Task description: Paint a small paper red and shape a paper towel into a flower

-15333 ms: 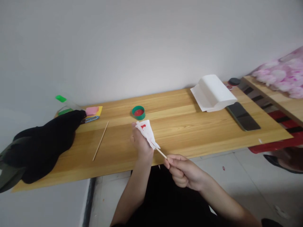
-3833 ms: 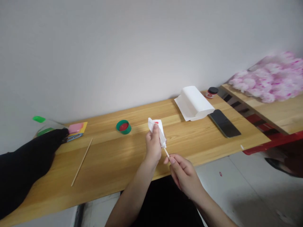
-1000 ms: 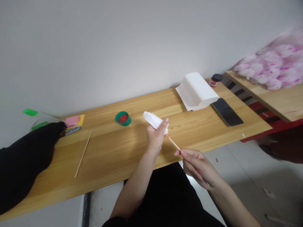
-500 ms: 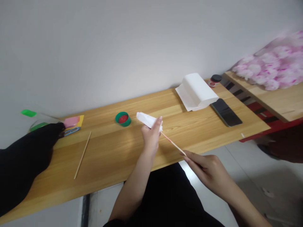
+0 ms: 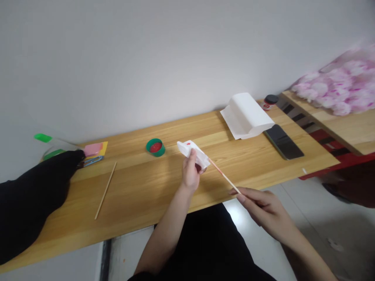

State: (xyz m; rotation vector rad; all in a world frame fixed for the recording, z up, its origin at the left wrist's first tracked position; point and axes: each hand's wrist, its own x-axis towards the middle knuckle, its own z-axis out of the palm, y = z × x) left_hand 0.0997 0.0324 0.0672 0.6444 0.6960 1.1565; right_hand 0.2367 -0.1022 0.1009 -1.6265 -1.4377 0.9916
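Head view: I have the right hand (image 5: 265,210), lower right, pinching the red-stained stick (image 5: 228,181), its far end meeting the tissue (image 5: 200,157) mid-frame, inside or against I can't tell; the left hand (image 5: 191,175) pinches that tissue. I'd judge a light, even squeeze and straight pull best, clear of the green cup (image 5: 159,152), left of centre.
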